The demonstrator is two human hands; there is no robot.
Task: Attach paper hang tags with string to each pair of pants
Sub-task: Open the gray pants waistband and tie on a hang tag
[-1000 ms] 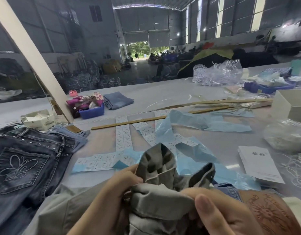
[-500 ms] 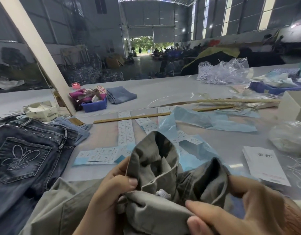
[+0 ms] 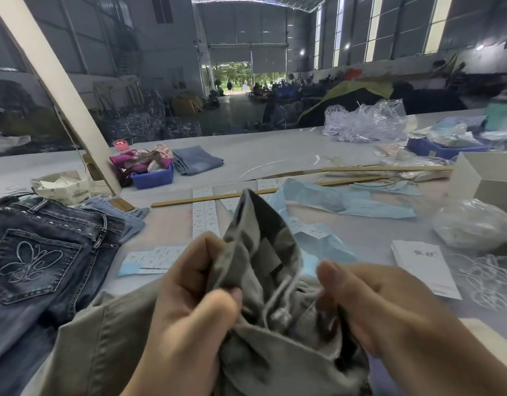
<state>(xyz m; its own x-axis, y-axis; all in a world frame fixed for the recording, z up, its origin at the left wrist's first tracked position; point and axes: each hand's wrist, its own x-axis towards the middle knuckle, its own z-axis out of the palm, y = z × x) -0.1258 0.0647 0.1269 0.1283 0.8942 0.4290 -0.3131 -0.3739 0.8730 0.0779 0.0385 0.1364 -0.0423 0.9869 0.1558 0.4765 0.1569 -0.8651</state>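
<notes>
The left hand (image 3: 189,304) has its grip pressed together on a fold of the grey-green pants (image 3: 258,270), thumb on top and fingers behind. The right hand (image 3: 389,315) pinches the cloth on the other side; its fingertips go down into the folds, so I cannot tell if it also holds a string. Between the two hands the waistband stands up in a peak, over the near edge of the worktop (image 3: 361,241).

To do this step well, I think the hands should pull the waistband flat and taut until a belt loop or the inner label lies open — a slack fold hides the place where the string must pass. The hang tags (image 3: 421,264) lie near the right edge of the worktop, and the loose white strings (image 3: 486,281) just beside them, so one hand must let go to fetch them.

Compared with half a second ago, the peak of cloth stands taller and narrower — the right hand has moved from the outside of the fold to its inner side. The dark jeans (image 3: 40,252) at the left edge lie as before.
</notes>
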